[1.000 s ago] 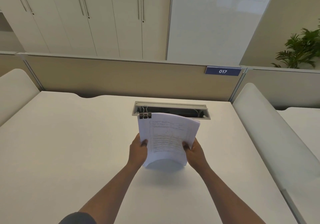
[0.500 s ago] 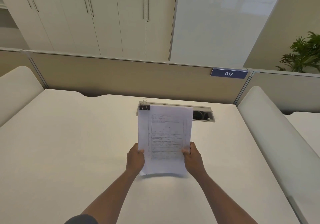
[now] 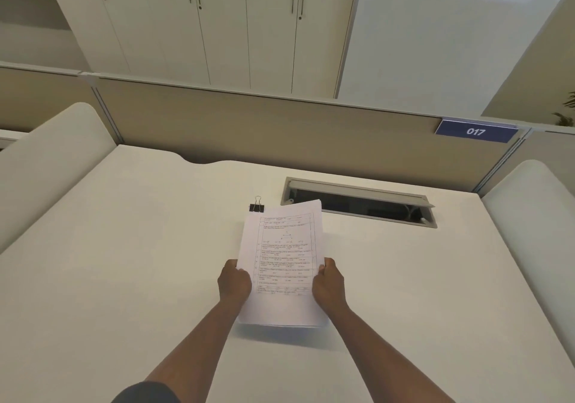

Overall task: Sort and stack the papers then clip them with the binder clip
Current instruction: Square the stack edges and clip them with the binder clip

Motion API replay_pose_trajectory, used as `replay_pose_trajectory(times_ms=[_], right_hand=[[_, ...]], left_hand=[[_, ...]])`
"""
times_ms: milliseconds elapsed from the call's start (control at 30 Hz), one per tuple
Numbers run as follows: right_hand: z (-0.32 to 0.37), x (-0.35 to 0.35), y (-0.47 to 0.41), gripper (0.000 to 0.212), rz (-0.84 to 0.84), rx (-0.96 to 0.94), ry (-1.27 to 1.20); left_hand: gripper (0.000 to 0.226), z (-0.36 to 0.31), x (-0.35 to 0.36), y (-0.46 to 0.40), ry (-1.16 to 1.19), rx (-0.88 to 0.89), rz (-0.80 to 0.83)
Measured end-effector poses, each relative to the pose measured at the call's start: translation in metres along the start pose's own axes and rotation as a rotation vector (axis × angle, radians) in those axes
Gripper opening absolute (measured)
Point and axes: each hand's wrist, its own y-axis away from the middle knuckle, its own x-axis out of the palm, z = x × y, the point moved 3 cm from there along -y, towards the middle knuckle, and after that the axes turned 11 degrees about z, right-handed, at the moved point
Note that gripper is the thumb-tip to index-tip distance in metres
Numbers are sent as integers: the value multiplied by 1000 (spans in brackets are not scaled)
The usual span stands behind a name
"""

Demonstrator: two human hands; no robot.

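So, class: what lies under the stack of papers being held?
Under the papers shows bare desk and their shadow. The binder clip sits at the top left corner. Whatever lies directly beneath is hidden.

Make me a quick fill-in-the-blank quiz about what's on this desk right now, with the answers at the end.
1. The left hand and right hand hold a stack of ____ between them.
2. The black binder clip sits at the stack's top ____ corner.
3. The blue sign on the partition reads ____.
4. The open cable tray is set into the ____.

Answers: papers; left; 017; desk
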Motion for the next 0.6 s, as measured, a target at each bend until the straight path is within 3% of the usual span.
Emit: replay_pose_trajectory(times_ms=[400, 600], right_hand=[[102, 49, -119, 27, 39, 10, 38], [115, 67, -182, 25, 25, 31, 54]], left_hand=[[32, -47, -98, -124, -101, 125, -202], [36, -67, -106, -181, -28, 163, -195]])
